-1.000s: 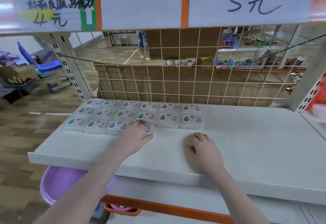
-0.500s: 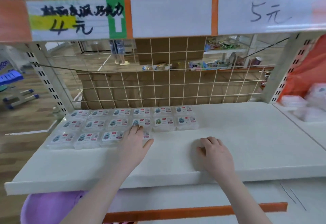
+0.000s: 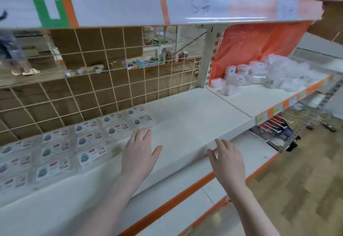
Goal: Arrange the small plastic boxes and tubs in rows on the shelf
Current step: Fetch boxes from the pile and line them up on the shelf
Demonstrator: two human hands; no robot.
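left hand flat, empty, by boxes | right hand loose, empty, toward pile for restock

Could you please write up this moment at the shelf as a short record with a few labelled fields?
arranged boxes: flat, labels up, in three rows at the shelf's left
shelf: white, bare to the right of the rows
left hand: open, over the shelf beside the rows, holding nothing
right hand: open, at the shelf's front edge, holding nothing
loose pile: unsorted boxes on the next shelf section to the right
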